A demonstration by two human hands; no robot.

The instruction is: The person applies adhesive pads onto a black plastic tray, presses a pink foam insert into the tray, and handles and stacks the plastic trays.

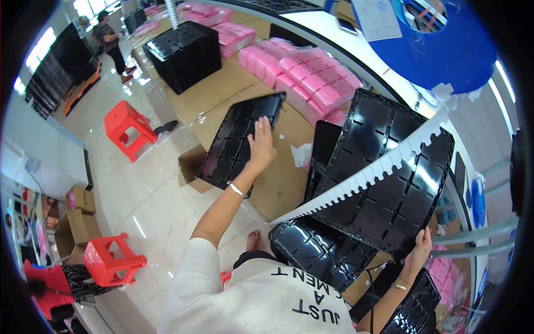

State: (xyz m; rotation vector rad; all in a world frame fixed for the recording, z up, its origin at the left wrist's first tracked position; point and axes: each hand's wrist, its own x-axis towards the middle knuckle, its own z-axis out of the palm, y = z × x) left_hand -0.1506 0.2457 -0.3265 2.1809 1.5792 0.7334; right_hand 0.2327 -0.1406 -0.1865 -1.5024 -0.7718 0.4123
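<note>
My left hand (261,146) lies with its fingers stretched out on a black plastic tray (231,132) divided into several compartments. That tray rests on the brown cardboard surface (283,192) in front of me. To the right, my right hand (418,253) grips the near corner of a larger glossy black tray (411,192), which is tilted. A white toothed strip (370,178) crosses the view in front of this tray. Beneath its near edge is another black tray (320,250), partly hidden.
Pink wrapped packs (320,78) and a stack of black trays (183,53) stand at the back. A blue disc (434,55) hangs at upper right. Red stools (128,131) stand on the tiled floor (150,192). One person (108,42) stands at far left; another (50,286) is at lower left.
</note>
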